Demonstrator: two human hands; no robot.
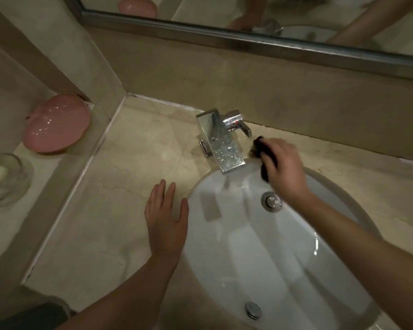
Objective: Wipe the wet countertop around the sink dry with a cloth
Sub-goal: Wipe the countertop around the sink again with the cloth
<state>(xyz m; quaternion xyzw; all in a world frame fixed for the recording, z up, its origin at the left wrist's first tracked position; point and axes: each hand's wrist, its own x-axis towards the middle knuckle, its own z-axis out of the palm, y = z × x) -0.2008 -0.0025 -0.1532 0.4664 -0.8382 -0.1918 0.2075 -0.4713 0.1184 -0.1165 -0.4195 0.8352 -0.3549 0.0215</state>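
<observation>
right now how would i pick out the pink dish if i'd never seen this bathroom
Start at the white sink and its chrome faucet, then look left past the raised stone divider to the lower ledge. The pink dish leans there against the wall. Its only neighbour is a clear glass bowl; the dish is opaque, glossy and pink.

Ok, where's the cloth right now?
In the head view, the dark cloth is gripped in the right hand, just right of the faucet, at the sink's back rim.
</observation>
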